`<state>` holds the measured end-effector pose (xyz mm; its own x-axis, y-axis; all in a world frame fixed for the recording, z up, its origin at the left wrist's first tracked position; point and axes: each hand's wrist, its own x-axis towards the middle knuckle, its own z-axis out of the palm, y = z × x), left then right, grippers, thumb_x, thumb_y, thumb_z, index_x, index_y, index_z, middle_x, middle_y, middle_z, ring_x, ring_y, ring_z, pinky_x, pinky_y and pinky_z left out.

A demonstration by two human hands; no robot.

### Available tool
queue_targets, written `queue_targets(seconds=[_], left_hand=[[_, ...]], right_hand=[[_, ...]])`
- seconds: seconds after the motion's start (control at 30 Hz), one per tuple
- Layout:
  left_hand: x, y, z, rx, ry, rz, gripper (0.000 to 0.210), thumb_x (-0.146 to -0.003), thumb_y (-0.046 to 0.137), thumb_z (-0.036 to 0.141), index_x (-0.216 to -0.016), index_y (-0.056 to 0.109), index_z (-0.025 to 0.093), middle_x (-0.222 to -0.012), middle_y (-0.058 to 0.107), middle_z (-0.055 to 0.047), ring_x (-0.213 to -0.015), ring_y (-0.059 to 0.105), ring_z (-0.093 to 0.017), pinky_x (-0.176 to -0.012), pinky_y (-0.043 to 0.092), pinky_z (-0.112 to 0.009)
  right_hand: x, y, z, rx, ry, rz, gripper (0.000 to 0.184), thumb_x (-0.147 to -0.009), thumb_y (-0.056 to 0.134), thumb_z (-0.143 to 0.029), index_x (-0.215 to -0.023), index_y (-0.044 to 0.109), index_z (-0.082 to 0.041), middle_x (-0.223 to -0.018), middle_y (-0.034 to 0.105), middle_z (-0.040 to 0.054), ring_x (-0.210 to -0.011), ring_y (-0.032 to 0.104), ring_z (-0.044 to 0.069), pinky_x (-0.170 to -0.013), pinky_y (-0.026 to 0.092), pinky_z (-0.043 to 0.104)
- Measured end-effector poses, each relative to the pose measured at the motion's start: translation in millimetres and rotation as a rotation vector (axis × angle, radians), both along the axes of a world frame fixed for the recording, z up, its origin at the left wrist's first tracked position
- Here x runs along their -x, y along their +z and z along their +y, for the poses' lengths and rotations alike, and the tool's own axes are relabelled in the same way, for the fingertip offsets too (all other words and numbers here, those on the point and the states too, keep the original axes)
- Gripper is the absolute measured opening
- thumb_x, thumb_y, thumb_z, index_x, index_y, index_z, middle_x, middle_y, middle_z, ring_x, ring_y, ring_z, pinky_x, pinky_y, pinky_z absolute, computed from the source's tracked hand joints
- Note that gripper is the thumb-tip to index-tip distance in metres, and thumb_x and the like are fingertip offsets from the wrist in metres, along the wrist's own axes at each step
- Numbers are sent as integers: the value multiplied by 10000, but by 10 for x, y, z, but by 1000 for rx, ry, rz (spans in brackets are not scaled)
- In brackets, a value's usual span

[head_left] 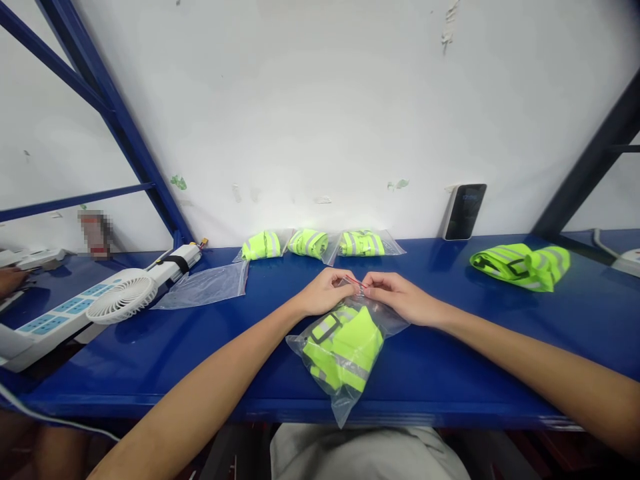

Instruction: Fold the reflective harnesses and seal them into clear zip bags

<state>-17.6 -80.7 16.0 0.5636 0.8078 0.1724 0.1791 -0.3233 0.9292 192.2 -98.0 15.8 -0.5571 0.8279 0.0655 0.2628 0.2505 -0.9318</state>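
A clear zip bag point(343, 407) lies on the blue table near its front edge, its opening pointing away from me. Inside it sits a folded neon-yellow reflective vest point(357, 340) with grey stripes and a dark buckle. My left hand point(327, 291) pinches the red-lined mouth of the bag from the left. Close beside it, my right hand point(395, 297) pinches the same red edge from the right. The fingertips of both hands nearly meet, and they partly cover the seal, so I cannot tell whether it is closed.
Along the wall lie bagged vests point(363, 244). An unbagged folded vest point(520, 265) is at right, near a dark-screened device point(465, 212). At left are an empty zip bag point(205, 287), a white fan point(123, 297) and a power strip point(65, 310). Another person's hand point(11, 281) shows far left.
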Motion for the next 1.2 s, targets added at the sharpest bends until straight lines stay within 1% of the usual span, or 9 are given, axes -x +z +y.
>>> queue_targets(seconds=[0.13, 0.27, 0.4, 0.6, 0.83, 0.93, 1.0, 1.07, 1.2], left_hand=[[-22, 9, -1, 28, 22, 2, 190, -804, 682, 316, -779, 699, 128, -672, 616, 3, -624, 509, -104, -609, 375, -235], [-22, 18, 0, 16, -1, 6, 281, -777, 746, 398, -813, 720, 120, -696, 646, -15, -657, 533, -117, -633, 388, -244], [-13, 27, -10, -10, 7, -1, 256, -791, 735, 371, -820, 721, 118, -728, 667, -28, -668, 546, -115, -639, 395, -241], [30, 31, 17, 21, 64, -11, 230, -780, 722, 344, -826, 723, 119, -745, 688, -41, -678, 587, -131, -652, 427, -247], [37, 65, 55, 103, -10, 77, 289, -765, 757, 397, -852, 754, 122, -766, 708, -44, -681, 593, -130, -642, 429, -246], [37, 53, 72, 104, -44, 49, 309, -732, 793, 414, -818, 754, 120, -733, 700, -39, -677, 590, -130, -640, 428, -247], [44, 36, 79, 89, -24, 18, 299, -729, 795, 402, -807, 750, 117, -718, 694, -38, -665, 586, -126, -634, 426, -247], [54, 22, 78, 66, 21, -7, 281, -728, 792, 385, -786, 739, 116, -690, 676, -29, -639, 569, -116, -621, 418, -244], [79, 21, 61, 18, 86, -6, 283, -744, 771, 394, -735, 695, 121, -599, 600, 9, -570, 510, -95, -572, 374, -231]], right_hand=[[20, 33, -31, -47, -22, -28, 382, -862, 608, -555, -831, 586, -175, -674, 468, -36, -581, 379, 101, -541, 285, 243], [42, 55, -53, -12, -44, -23, 366, -849, 615, -543, -823, 598, -178, -647, 468, -42, -561, 387, 103, -540, 286, 250], [56, 67, -55, 7, -80, -2, 313, -836, 617, -485, -827, 613, -173, -635, 487, -38, -563, 409, 107, -549, 301, 253], [50, 81, -53, 69, -97, 21, 253, -800, 602, -420, -714, 567, -185, -548, 442, -54, -510, 367, 98, -518, 256, 255], [59, 68, -51, 25, -57, -12, 247, -802, 618, -420, -741, 553, -190, -575, 442, -59, -517, 356, 93, -514, 242, 251], [67, 66, -49, 46, -52, 3, 257, -810, 615, -432, -754, 573, -184, -566, 429, -60, -512, 346, 95, -511, 238, 255], [60, 63, -41, 48, -69, 12, 263, -823, 597, -437, -780, 607, -177, -573, 437, -53, -521, 361, 102, -519, 256, 259], [39, 59, -25, -20, -109, -11, 260, -834, 585, -429, -805, 634, -175, -604, 479, -36, -553, 404, 116, -542, 292, 265], [-23, 53, 10, -256, -151, -172, 215, -838, 603, -387, -804, 654, -180, -696, 578, -2, -637, 484, 144, -600, 350, 278]])
